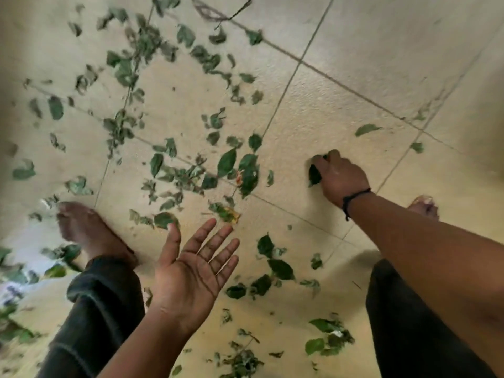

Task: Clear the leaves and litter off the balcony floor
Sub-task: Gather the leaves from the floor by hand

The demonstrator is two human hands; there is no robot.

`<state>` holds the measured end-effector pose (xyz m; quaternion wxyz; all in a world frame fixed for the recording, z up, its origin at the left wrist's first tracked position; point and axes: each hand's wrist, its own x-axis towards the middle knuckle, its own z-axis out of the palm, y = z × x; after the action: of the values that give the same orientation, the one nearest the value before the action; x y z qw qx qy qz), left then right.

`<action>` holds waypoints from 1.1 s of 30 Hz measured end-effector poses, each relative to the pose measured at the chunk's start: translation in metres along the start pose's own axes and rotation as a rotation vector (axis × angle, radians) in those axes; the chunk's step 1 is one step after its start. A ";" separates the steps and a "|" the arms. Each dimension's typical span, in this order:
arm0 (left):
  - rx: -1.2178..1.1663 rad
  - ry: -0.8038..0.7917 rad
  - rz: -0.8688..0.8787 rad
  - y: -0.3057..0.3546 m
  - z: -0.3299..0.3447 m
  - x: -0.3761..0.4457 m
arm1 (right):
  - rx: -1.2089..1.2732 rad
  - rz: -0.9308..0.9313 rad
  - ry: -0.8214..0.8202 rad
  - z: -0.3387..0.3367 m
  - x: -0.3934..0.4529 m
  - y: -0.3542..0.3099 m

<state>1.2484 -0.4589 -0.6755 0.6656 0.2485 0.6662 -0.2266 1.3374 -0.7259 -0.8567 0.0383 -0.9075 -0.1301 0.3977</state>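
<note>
Dozens of green leaves (226,162) are lying scattered over the beige tiled balcony floor (341,110), thickest toward the left. The right hand (341,177) is reaching down, its fingers curling around a dark leaf (315,174) on the tile. The left hand (196,268) is hovering palm up, fingers spread and holding nothing. The thin, dry-looking leaves may be crumbling under a tight grip, leaving fragments. Bare feet (87,230) are standing among them and could be scattering or crushing more. Dark grout lines are crossing the textured tiles.

Matt, rough-grained floor tiles (321,110); glossy leaves (226,162).
</note>
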 end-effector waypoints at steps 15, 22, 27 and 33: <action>0.071 -0.109 0.092 0.069 -0.028 -0.020 | 0.653 0.005 -0.302 -0.079 -0.023 -0.130; 0.420 -0.350 0.196 0.097 -0.042 -0.023 | 1.084 -0.078 -0.498 -0.142 -0.082 -0.249; 0.346 -0.133 0.280 0.116 -0.043 -0.026 | 0.943 -0.118 -0.384 -0.157 -0.077 -0.280; 0.012 -0.021 0.356 0.155 -0.062 -0.030 | 1.181 0.206 -0.199 -0.128 -0.017 -0.254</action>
<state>1.2979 -0.3009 -0.6401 0.7008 0.3642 0.6031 -0.1117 1.3674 -0.4813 -0.7138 0.4845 -0.6990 0.1980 0.4873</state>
